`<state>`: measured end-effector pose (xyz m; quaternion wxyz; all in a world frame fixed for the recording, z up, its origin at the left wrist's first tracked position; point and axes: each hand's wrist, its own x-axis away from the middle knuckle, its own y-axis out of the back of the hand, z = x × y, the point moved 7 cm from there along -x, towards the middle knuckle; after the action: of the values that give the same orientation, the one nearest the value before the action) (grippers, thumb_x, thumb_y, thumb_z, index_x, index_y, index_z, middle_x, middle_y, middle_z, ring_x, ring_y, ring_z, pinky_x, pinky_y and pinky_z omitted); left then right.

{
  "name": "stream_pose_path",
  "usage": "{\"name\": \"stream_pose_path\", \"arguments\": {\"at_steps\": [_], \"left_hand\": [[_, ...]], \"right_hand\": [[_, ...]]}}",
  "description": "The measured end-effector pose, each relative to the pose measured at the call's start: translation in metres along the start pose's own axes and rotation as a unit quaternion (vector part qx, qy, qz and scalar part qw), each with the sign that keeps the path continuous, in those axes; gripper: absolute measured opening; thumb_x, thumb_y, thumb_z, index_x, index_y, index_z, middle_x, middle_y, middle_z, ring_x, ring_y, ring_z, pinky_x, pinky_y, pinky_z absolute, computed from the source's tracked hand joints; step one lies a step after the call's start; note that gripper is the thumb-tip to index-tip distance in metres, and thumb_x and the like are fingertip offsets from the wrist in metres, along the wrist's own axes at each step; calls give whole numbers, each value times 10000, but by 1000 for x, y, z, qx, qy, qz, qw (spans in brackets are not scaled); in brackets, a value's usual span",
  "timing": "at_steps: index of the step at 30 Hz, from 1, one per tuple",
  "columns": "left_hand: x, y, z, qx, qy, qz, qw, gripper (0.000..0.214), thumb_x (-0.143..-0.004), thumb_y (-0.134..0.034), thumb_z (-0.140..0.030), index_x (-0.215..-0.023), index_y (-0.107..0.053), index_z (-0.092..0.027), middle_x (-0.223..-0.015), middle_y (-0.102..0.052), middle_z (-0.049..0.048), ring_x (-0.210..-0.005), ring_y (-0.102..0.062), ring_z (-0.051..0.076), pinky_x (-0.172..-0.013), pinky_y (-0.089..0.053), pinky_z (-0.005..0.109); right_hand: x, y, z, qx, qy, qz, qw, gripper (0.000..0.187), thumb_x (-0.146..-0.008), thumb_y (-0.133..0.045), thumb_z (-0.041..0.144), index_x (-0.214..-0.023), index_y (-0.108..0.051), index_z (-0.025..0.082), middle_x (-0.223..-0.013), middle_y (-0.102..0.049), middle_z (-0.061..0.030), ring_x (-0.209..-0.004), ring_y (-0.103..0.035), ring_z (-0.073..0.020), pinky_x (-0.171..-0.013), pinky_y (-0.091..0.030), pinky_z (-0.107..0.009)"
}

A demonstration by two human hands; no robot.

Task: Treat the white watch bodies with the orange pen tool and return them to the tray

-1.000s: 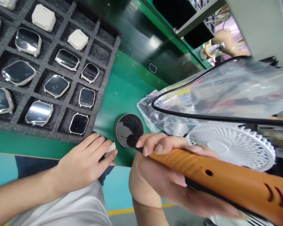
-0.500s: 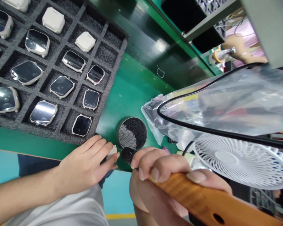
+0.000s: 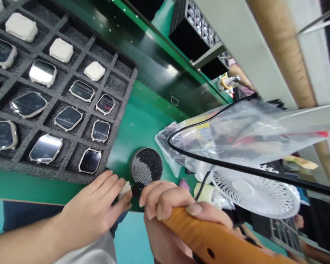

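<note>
My left hand (image 3: pixel 99 205) is closed around a small white watch case (image 3: pixel 124 191) at the bench's front edge. Fingers cover most of that case. An orange electric screwdriver (image 3: pixel 206 238) with a black nose lies in the grip of my right hand (image 3: pixel 170 209). Its nose points left, close beside the watch case; whether they touch I cannot tell. Just behind it stands a round dish (image 3: pixel 146 165) with a perforated plate, partly covered by tiny black pieces that look like screws. To the left, a grey foam tray (image 3: pixel 71 176) holds several watches (image 3: pixel 90 160), most with screens up, some with white backs up.
A clear plastic bag (image 3: pixel 225 135) lies on the right of the green bench (image 3: pixel 129 128), with a black cable (image 3: pixel 209 160) crossing it. Nearer on the right is a white fan (image 3: pixel 253 190). A metal frame (image 3: pixel 253 47) rises at the upper right.
My view has shifted, so the bench scene sits lower and more to the left. The screwdriver's nose now appears nearer to the watch case. Both hands keep their grips.
</note>
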<state>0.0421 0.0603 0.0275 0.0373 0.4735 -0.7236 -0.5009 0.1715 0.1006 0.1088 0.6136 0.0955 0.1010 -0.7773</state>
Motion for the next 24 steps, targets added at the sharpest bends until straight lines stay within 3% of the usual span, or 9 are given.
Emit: {"name": "stream_pose_path", "arguments": {"at_steps": [6,11,14,16,20,24], "left_hand": [[-1,-3,2,0,4,-1,1000,250,-1022,-595,-211,-1235,-710,-149,-1240,-691,130,-1172,-618,302,-1169,-443,541],[-4,0,4,-8,4,14,1000,251,-988,-690,-247,-1226,-703,-170,-1248,-680,120,-1174,-615,294,-1160,-473,531],[-5,1,7,-6,11,35,999,289,-992,-700,-316,-1246,-699,-178,-1256,-668,127,-1183,-611,304,-1146,-489,547],[-6,0,9,-1,9,48,999,311,-979,-700,-256,-1284,-686,-195,-1272,-662,123,-1182,-608,304,-1137,-494,557],[-7,2,6,32,15,30,999,380,-965,-660,-138,-1342,-647,-178,-1242,-672,116,-1147,-613,281,-1113,-517,552],[-5,16,-9,72,29,11,997,465,-960,-517,-41,-1410,-592,-133,-1136,-682,122,-1008,-633,224,-904,-619,383]], "right_hand": [[1,-2,-5,-25,26,42,998,237,-1070,-413,342,-1188,-609,282,-788,-634,35,-631,-624,-157,-550,-545,-375],[0,-2,-6,-40,29,48,998,454,-989,-517,677,-1203,-596,285,-832,-637,28,-664,-617,-167,-571,-566,-407],[-3,3,-9,-64,11,57,996,590,-998,-296,775,-1176,-598,300,-828,-625,32,-647,-610,-153,-570,-556,-397],[-4,11,-8,-72,16,39,996,711,-967,-181,832,-1158,-604,294,-816,-612,34,-623,-590,-144,-551,-538,-386],[-1,21,-10,-67,37,33,997,704,-915,-298,891,-1138,-611,301,-793,-608,47,-584,-569,-137,-517,-522,-369],[-1,20,-17,-98,38,58,993,667,-896,-423,877,-1121,-650,292,-761,-620,43,-578,-577,-146,-498,-514,-352]]}}
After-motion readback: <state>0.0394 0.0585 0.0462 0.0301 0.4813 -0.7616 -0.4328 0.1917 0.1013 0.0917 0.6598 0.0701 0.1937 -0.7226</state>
